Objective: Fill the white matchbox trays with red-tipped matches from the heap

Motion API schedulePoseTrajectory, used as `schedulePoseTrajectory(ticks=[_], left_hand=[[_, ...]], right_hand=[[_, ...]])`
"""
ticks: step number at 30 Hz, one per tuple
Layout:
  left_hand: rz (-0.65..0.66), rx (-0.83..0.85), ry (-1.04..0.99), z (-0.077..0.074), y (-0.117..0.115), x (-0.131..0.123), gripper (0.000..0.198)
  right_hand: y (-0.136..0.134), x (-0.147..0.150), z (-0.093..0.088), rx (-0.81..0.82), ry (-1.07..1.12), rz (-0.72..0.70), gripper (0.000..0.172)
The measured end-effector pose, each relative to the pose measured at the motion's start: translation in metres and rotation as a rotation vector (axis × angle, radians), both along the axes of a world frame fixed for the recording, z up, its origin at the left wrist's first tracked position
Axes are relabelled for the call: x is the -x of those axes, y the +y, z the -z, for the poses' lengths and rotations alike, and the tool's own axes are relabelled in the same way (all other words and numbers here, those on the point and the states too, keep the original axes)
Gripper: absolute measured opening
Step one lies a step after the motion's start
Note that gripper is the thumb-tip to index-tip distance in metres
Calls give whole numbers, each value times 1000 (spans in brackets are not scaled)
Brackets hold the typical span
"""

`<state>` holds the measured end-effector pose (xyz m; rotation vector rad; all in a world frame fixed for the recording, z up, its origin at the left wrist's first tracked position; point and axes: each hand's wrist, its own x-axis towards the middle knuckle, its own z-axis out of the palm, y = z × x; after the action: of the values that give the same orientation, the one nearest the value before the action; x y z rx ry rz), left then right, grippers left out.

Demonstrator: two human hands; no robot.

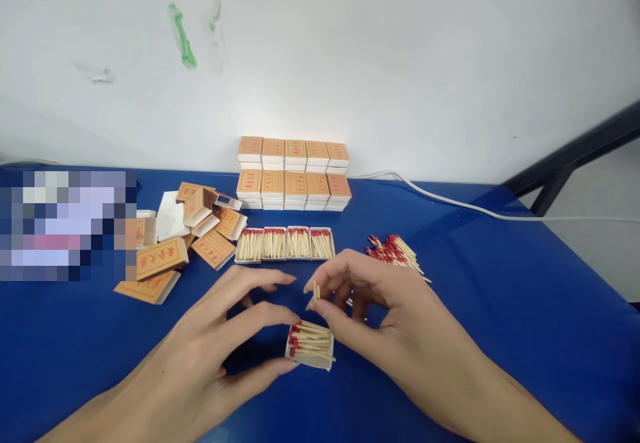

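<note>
My left hand [220,336] grips the left end of a small white matchbox tray [316,362] between thumb and a finger, while its other fingers are spread above. Red-tipped matches [310,341] lie in that tray, heads to the left, a few sticking out past its right edge. Just above the tray, my right hand [370,303] pinches a few matchsticks [317,291] between thumb and fingertip; their heads are hidden by the fingers. Beyond the right hand lies a loose pile of red-headed matches [397,251] on the blue tabletop.
Several filled trays [274,244] stand in a row ahead. Behind them, orange-topped matchboxes [295,183] are stacked in two rows near the wall. Matchbox sleeves [161,258] lie heaped at left, beside a pixelated patch. A white cable [450,204] crosses the back right of the blue table [525,310].
</note>
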<state>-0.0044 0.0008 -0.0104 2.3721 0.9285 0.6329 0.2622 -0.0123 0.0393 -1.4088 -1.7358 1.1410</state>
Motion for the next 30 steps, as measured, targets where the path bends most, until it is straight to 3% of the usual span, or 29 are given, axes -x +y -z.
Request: schedulePoseTrajectory(ticks=[7, 18, 23, 30], left_hand=[[153, -102, -51, 8, 5, -1, 26], [197, -58, -15, -1, 6, 0, 34], [139, -55, -1, 0, 3, -1, 37], [93, -64, -24, 5, 1, 1, 22]], right_hand=[[-2, -1, 3, 14, -4, -12, 13], [-1, -1, -1, 99, 18, 19, 11], [-1, -2, -6, 142, 60, 35, 9], [-1, -1, -10, 231, 67, 3, 11]])
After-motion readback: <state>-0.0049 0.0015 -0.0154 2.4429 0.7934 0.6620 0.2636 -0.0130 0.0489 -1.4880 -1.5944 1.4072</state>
